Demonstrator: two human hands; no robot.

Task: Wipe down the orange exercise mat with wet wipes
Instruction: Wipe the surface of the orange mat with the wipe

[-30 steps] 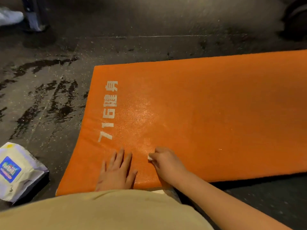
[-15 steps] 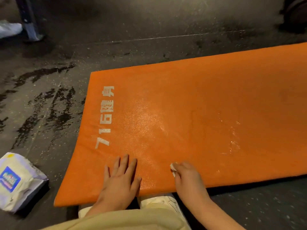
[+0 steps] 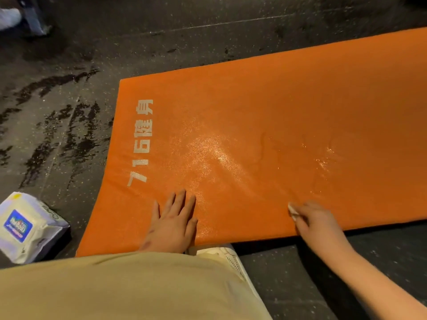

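The orange exercise mat [image 3: 265, 116] lies flat on the dark floor, with white printed characters near its left end and wet, shiny streaks across its middle. My left hand [image 3: 172, 221] rests flat on the mat's near edge, fingers straight and spread. To its right, my right hand [image 3: 316, 222] has its fingers curled round a small white wet wipe [image 3: 293, 210] and presses it on the mat near the front edge. Only a corner of the wipe shows past the fingers.
A white pack of wet wipes [image 3: 25, 227] with a blue label lies on the floor left of the mat. The dark floor [image 3: 57, 125] has wet patches beyond it. My white shoe [image 3: 221, 254] pokes out below the mat's near edge. A metal leg [image 3: 34, 19] stands far left.
My right hand has slid the wipe to the right along the mat's near edge. My left hand has stayed flat in about the same place.
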